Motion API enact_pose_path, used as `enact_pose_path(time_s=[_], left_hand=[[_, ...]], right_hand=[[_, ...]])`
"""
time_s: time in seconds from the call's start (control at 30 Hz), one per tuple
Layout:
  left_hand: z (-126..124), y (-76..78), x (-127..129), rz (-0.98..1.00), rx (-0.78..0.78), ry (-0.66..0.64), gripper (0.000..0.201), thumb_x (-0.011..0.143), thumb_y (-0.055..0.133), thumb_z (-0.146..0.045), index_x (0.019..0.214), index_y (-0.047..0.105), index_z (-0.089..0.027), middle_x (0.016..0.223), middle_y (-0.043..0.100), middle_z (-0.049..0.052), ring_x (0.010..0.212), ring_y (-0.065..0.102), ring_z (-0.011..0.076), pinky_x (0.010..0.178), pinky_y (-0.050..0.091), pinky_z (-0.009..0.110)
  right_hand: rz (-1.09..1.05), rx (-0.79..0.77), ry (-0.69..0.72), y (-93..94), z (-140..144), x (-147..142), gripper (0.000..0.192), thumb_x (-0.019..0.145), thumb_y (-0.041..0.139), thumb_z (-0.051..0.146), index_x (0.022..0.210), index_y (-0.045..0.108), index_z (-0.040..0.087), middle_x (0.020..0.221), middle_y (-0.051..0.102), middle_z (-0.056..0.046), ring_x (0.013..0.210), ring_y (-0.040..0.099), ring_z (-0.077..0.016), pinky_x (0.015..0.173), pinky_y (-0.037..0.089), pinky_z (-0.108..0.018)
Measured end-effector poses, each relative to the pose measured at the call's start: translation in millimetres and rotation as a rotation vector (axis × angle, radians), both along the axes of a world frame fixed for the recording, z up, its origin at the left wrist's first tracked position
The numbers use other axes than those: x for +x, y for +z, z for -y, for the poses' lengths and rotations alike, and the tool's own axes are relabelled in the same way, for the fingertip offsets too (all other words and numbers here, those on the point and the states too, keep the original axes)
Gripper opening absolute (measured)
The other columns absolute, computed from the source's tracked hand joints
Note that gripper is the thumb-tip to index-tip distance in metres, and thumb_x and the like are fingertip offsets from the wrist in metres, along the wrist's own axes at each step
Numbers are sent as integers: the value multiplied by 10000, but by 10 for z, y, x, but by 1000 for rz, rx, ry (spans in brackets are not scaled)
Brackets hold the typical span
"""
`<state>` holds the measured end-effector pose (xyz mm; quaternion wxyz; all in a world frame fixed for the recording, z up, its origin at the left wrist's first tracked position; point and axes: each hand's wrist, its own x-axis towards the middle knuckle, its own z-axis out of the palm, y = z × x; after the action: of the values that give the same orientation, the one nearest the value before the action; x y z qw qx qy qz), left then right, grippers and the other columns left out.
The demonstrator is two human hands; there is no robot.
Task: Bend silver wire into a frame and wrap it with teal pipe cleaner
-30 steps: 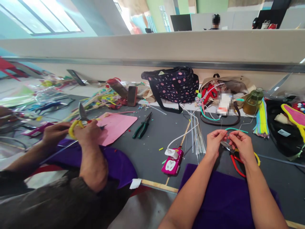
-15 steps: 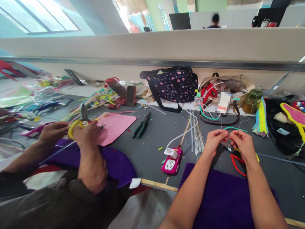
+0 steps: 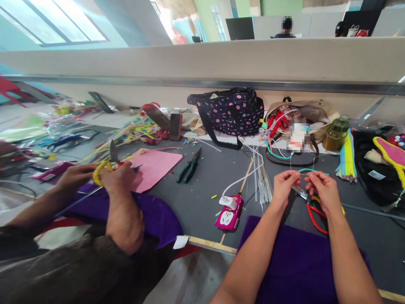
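Observation:
A thin pale wire (image 3: 290, 163) is pinched in the fingertips of my left hand (image 3: 284, 185), one end standing up. My right hand (image 3: 322, 186) also pinches it, a short way to the right, and a fine length rises above those fingers too. Both hands are above the dark table, a small gap between them. Below lie scissors (image 3: 317, 218) with red and yellow handles, partly covered by my right wrist. A teal strip (image 3: 323, 173) lies just behind the fingers. Purple cloth (image 3: 297, 257) is spread under my forearms.
A pink power socket (image 3: 228, 214) with a white plug and cable, a bundle of thin wires (image 3: 263, 181) and pliers (image 3: 189, 166) lie to the left. Bags (image 3: 234, 112) and a glass jar (image 3: 335, 134) stand behind. At left, another person's hands (image 3: 118, 179) hold yellow-handled scissors.
My hands have moved slightly apart, and the fingertips that were together now show a gap with the wire across it. The co-worker's hands have barely shifted.

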<state>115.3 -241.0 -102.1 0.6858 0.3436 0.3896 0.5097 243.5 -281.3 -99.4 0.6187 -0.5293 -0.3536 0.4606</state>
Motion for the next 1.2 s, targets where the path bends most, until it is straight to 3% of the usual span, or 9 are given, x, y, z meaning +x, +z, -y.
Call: enact_pose_path(time_s=[0.57,0.83,1.2], left_hand=[[-3,-36,-5,61,-81,-108,362,558,878,-373,775,749,-113,697,698,47,564,587,102,615,457,245],[18,-27,36,52,-18,-33,321,586,853,-377,746,740,-122,667,680,29,546,563,89,599,436,230],[33,-52,64,57,-3,-52,343,591,855,-392,756,739,-115,709,710,61,585,592,107,622,457,240]], right_hand=[[35,22,-59,-9,-9,15,301,706,769,451,798,686,177,672,680,-18,483,568,-101,392,430,-201],[-5,13,-7,-9,-3,-5,296,712,775,443,820,691,181,713,687,-21,508,574,-98,401,451,-196],[21,20,-3,-30,-16,-15,304,703,783,450,813,697,179,699,680,-15,523,574,-111,409,462,-206]])
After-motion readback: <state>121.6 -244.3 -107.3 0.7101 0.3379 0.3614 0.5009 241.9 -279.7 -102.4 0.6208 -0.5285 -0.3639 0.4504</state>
